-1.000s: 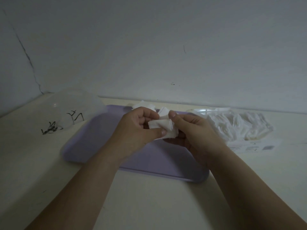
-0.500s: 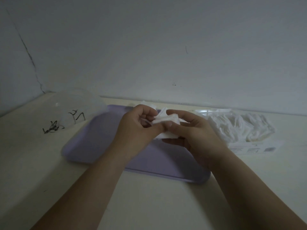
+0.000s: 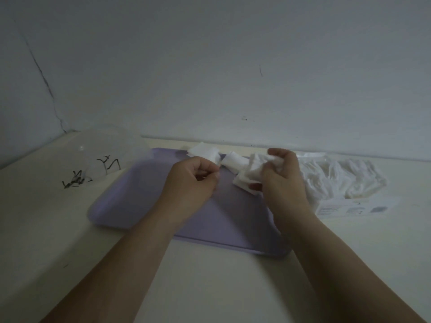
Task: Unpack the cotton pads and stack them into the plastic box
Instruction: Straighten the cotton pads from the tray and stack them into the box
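Two bare forearms reach in from the near edge over the pale tabletop (image 3: 210,283). Past them lies a lilac tray (image 3: 130,206), flat on the tabletop, and both hands are raised over it, a little apart from each other. The left hand (image 3: 193,180) is curled with thumb and forefinger pinched together; whether anything is caught between them cannot be told. The right hand (image 3: 283,176) is closed around a bunch of white cotton pads (image 3: 248,180), which spill out to the left of its fingers (image 3: 277,155) and hang above the tray. Farther on, at the tray's far edge, two more loose pads (image 3: 204,152) lie side by side, one near the left hand's knuckles and one between the hands. To the right of the tray, just behind the right hand, sits the opened clear packet (image 3: 345,180) with white pads still inside and a printed label on its near side. To the far left, by the corner of the wall (image 3: 210,66), stands a clear plastic box (image 3: 102,157) with black marks on it, well apart from the hands.
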`<state>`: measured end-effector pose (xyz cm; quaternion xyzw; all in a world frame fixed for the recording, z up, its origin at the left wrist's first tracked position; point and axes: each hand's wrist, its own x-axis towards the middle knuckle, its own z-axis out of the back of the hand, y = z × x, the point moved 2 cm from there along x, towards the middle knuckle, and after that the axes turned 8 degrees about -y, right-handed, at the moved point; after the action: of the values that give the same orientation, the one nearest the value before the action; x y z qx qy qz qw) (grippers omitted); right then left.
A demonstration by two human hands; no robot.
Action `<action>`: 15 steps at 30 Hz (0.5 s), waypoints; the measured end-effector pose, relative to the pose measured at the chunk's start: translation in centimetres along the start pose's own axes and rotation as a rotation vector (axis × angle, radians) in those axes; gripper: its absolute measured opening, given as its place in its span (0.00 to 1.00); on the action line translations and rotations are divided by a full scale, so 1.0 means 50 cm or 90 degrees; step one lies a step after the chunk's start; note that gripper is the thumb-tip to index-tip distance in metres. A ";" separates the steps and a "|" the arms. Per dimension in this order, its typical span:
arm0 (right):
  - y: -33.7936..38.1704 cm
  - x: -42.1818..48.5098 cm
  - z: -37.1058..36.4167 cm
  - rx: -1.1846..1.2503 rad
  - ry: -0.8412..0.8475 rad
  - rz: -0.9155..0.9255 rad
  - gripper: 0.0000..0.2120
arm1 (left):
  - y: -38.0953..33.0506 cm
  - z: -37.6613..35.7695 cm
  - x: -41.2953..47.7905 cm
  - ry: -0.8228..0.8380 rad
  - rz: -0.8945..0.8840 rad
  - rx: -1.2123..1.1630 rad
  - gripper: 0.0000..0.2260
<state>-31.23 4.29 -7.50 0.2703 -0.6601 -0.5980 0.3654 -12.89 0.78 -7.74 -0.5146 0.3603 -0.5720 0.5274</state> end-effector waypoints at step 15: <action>-0.019 0.021 0.013 -0.089 -0.059 0.003 0.21 | -0.005 -0.158 0.066 0.150 -0.074 0.396 0.15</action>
<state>-32.42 3.72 -8.26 0.2144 -0.6338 -0.6535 0.3539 -20.30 -3.42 -8.47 -0.2791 0.1970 -0.7395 0.5801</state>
